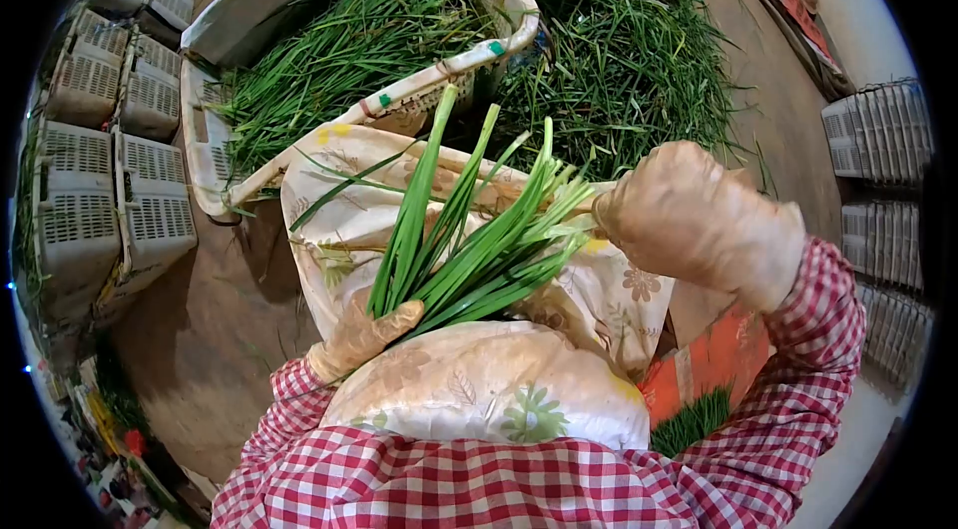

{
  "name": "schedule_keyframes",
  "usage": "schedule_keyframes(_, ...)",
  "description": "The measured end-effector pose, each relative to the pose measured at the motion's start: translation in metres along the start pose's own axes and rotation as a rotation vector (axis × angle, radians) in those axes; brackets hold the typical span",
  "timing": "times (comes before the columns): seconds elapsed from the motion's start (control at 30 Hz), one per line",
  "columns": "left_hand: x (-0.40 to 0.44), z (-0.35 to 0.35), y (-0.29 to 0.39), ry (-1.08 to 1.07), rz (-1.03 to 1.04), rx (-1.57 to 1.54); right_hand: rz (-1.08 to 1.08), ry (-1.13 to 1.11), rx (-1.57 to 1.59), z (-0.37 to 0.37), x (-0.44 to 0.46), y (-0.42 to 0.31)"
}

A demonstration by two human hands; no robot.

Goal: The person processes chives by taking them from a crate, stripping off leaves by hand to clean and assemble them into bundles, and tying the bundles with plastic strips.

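A bunch of long green leafy stalks lies across my lap, its pale stem ends pointing up and to the right. My left hand, in a tan glove, is wrapped round the lower leafy part of the bunch. My right hand, gloved too and slightly blurred, is closed beside the pale stem ends; what its fingers hold, if anything, is hidden. Under the bunch, a stained floral apron covers my lap.
A large white crate of green stalks stands ahead on the left. Beside it is a heap of loose greens. Stacked crates line the left side, more crates the right. An orange-red item lies by my right knee.
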State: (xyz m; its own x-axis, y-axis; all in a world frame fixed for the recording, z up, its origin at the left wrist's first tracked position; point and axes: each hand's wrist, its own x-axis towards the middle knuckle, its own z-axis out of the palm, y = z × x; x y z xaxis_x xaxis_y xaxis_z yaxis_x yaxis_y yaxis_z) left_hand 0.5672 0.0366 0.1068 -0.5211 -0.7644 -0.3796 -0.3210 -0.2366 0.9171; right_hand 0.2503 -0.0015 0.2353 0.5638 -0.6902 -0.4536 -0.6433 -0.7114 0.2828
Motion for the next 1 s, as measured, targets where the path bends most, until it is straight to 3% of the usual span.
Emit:
schedule_keyframes(0.07,0.001,-0.001,-0.009,0.009,-0.060,-0.241,-0.028,-0.151,0.414,-0.013,0.003,0.017)
schedule_keyframes(0.1,0.001,0.001,-0.007,0.023,-0.081,-0.360,0.105,-0.017,0.537,-0.010,-0.003,0.025)
schedule_keyframes(0.13,-0.001,-0.001,-0.017,0.054,-0.120,-0.456,0.245,-0.029,0.425,-0.006,-0.004,0.037)
schedule_keyframes(0.23,-0.004,-0.004,-0.039,0.153,-0.185,-0.628,0.574,0.656,0.236,0.057,-0.026,0.096)
schedule_keyframes(0.27,-0.006,-0.004,-0.044,0.188,-0.197,-0.684,0.875,0.539,0.062,0.059,-0.035,0.111)
schedule_keyframes(0.3,-0.006,-0.006,-0.046,0.223,-0.204,-0.738,1.043,0.655,-0.120,0.093,-0.047,0.144)
schedule_keyframes(0.33,-0.006,-0.007,-0.046,0.231,-0.196,-0.739,1.039,0.666,-0.122,0.109,-0.046,0.145)
schedule_keyframes(0.37,-0.005,-0.007,-0.045,0.229,-0.173,-0.755,1.204,0.564,-0.001,0.123,-0.042,0.144)
schedule_keyframes(0.43,-0.007,-0.013,-0.074,0.226,-0.182,-0.723,1.186,0.523,0.240,0.122,-0.017,0.103)
schedule_keyframes(0.47,-0.007,-0.012,-0.068,0.231,-0.183,-0.721,1.093,0.506,0.538,0.094,0.008,0.061)
schedule_keyframes(0.5,-0.006,-0.008,-0.058,0.228,-0.166,-0.756,0.539,0.920,0.774,0.121,0.030,0.037)
schedule_keyframes(0.57,-0.005,-0.005,-0.052,0.230,-0.151,-0.791,0.353,0.786,0.851,0.076,0.062,-0.027)
schedule_keyframes(0.6,-0.005,-0.005,-0.052,0.225,-0.137,-0.768,0.337,0.622,0.726,0.060,0.071,-0.048)
schedule_keyframes(0.67,-0.003,-0.003,-0.045,0.219,-0.116,-0.745,0.326,0.777,0.670,0.066,0.096,-0.069)
schedule_keyframes(0.73,0.001,0.000,-0.024,0.098,-0.110,-1.021,0.227,0.810,0.733,0.074,0.105,-0.088)
schedule_keyframes(0.8,0.000,-0.006,-0.025,0.093,-0.152,-1.005,0.185,0.798,0.853,0.066,0.097,-0.100)
schedule_keyframes(0.87,0.001,-0.009,-0.035,0.047,-0.191,-1.136,0.016,0.603,1.216,0.049,0.082,-0.101)
schedule_keyframes(0.93,0.001,-0.011,-0.049,0.028,-0.198,-1.196,-0.014,0.609,1.295,0.036,0.067,-0.103)
schedule_keyframes(1.0,0.002,-0.013,-0.055,0.041,-0.122,-1.145,-0.226,0.637,1.648,0.027,0.049,-0.099)
